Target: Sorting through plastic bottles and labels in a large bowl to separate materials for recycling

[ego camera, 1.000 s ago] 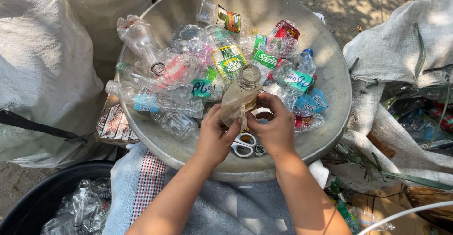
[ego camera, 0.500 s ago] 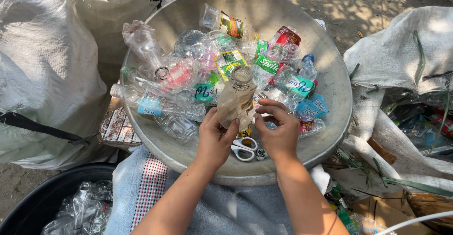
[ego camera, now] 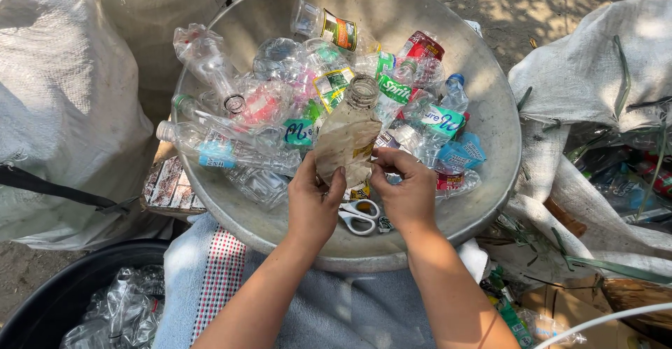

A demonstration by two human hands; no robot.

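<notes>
Dusty plastic bottle (ego camera: 348,139) pinched upright between both hands (ego camera: 360,198)

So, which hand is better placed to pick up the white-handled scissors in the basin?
Probably the right hand: the white-handled scissors lie just below its fingers, while the left hand grips the dirty, crushed clear plastic bottle and could keep holding it.

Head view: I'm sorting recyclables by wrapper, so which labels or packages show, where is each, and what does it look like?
Dirty bottle: held by left hand and right hand, brownish, crumpled.
Green label: basin centre, on clear bottle.
Teal label: right of the held bottle.
Red wrapper: far side of the pile.
Blue label: left, on a long clear bottle.
</notes>
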